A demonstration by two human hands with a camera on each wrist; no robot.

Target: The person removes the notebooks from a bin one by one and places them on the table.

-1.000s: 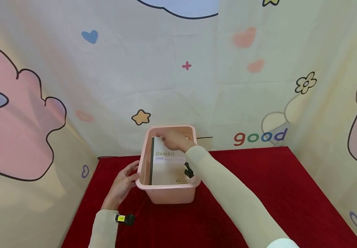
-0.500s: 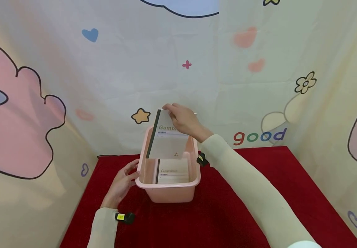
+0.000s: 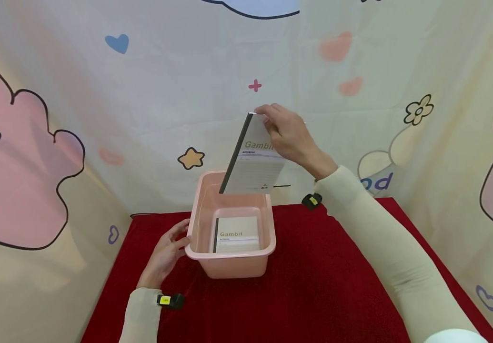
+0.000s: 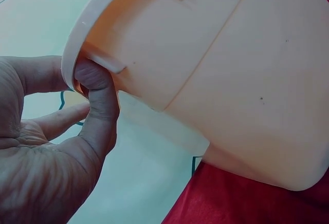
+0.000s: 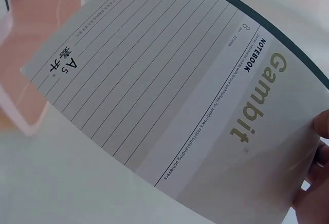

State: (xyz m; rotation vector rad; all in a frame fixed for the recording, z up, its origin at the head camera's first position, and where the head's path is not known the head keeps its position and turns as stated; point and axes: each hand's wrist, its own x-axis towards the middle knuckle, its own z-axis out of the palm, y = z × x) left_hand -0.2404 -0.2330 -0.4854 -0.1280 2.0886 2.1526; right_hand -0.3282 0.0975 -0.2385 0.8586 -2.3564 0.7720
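A white Gambit notebook (image 3: 252,166) with a dark spine hangs tilted above the back of a pink plastic basin (image 3: 233,267). My right hand (image 3: 291,136) pinches it by its top edge; in the right wrist view its lined cover (image 5: 169,80) bows slightly. A second Gambit notebook (image 3: 237,234) lies flat on the basin floor. At the basin's left side, my left hand (image 3: 165,255) holds the rim. The left wrist view has the thumb tucked under the rim (image 4: 72,44), with another finger meeting it from the outer side.
The basin stands on a red cloth (image 3: 315,286) covering the table. Right behind rises a pale printed curtain (image 3: 177,95), with more cloth at both sides. A thin dark cord (image 3: 147,214) runs along the table's back edge.
My right hand has lifted the upper notebook out of the basin, up and to the right. The lower notebook has come into sight. My left hand stays at the rim.
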